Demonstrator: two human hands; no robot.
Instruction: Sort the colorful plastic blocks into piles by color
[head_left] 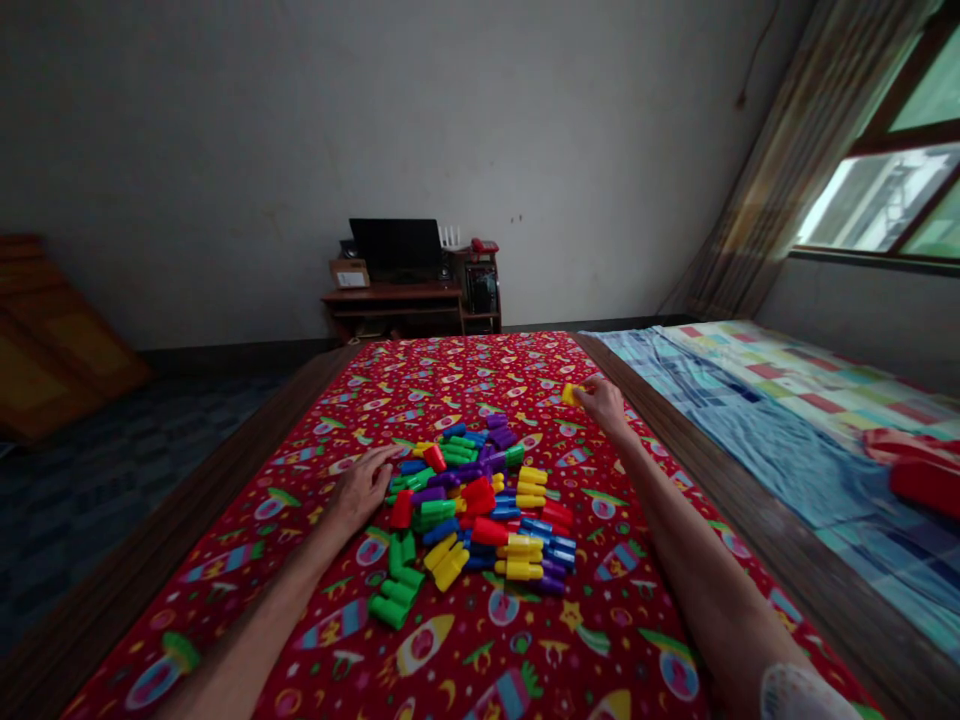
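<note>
Surface: red cloth (420, 662) printed with rockets, laid over dark brown wood (784, 540). Nearest, down and left of the right-hand grip, three green pieces (390, 608) lie side by side. Just beyond them spreads a loose pile of coloured plastic pieces (478, 497) in red, yellow, green, blue and purple. The left hand (365, 487) is palm down at the pile's left edge, fingers loosely extended; contact with the pieces cannot be told. Farther out, right of the pile, the right hand (602, 402) pinches one yellow piece (570, 394) between thumb and fingers, apart from the pile. Right of that grip: a bed with a blue cover (697, 415). Beyond it, leftward: a desk (394, 293) bearing a black monitor (397, 248), against a grey wall (600, 150).
</note>
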